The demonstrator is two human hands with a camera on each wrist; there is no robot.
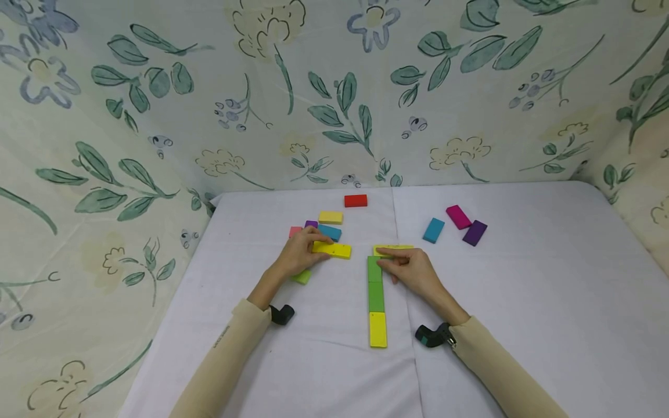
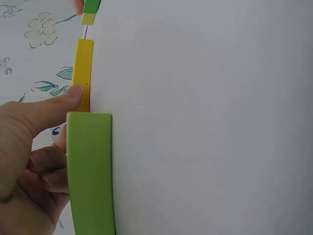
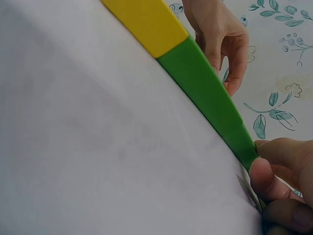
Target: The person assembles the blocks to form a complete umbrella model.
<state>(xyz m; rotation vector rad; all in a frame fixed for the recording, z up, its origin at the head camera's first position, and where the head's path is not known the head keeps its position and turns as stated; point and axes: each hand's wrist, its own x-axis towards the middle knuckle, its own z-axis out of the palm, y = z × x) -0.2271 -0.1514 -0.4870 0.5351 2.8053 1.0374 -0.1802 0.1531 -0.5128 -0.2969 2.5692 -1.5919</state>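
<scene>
My left hand is nearly closed, thumb and fingertips pinching a yellow rectangular block, with a lime-green block and a blue block close by. My right hand has thumb and forefinger drawn together at the left end of the crosswise yellow block, my thumb by the upper green block. That one, the lower green block and the lengthwise yellow block run towards me in a straight line on the white cloth

White-clothed table, flat coloured blocks
</scene>
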